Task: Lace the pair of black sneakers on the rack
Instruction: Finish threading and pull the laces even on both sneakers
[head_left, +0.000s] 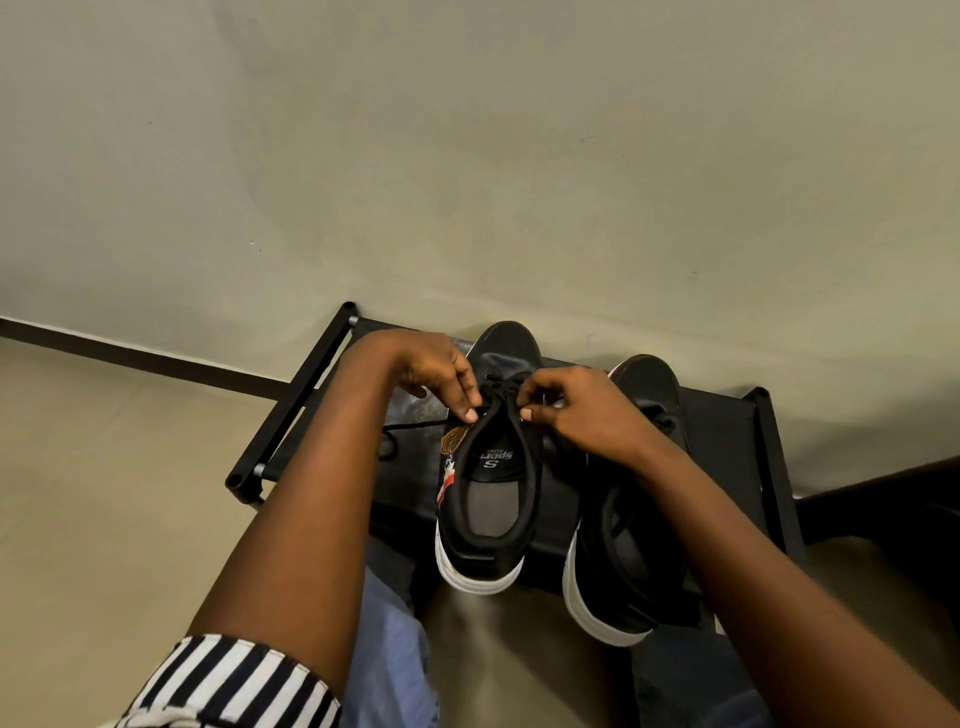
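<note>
While both hands work at the top of one black shoe (485, 483), the left hand (434, 374) pinches the lace (501, 387) with thumb and finger at the left side of the shoe's opening. The right hand (582, 410) pinches the lace too, at the right side of the opening, with its fingers curled in. The two hands are close together, almost touching, with the lace running between them. A loose end of the lace lies on the rack under the left wrist. This shoe sits on the black rack (769, 457), heel toward the person, with a white sole. The other shoe (631, 545) stands just beside it, under the right arm. Its laces are partly hidden by the right hand. A striped sleeve (234, 680) is rolled up on the left arm. Behind the hands is a plain wall (467, 156).
</note>
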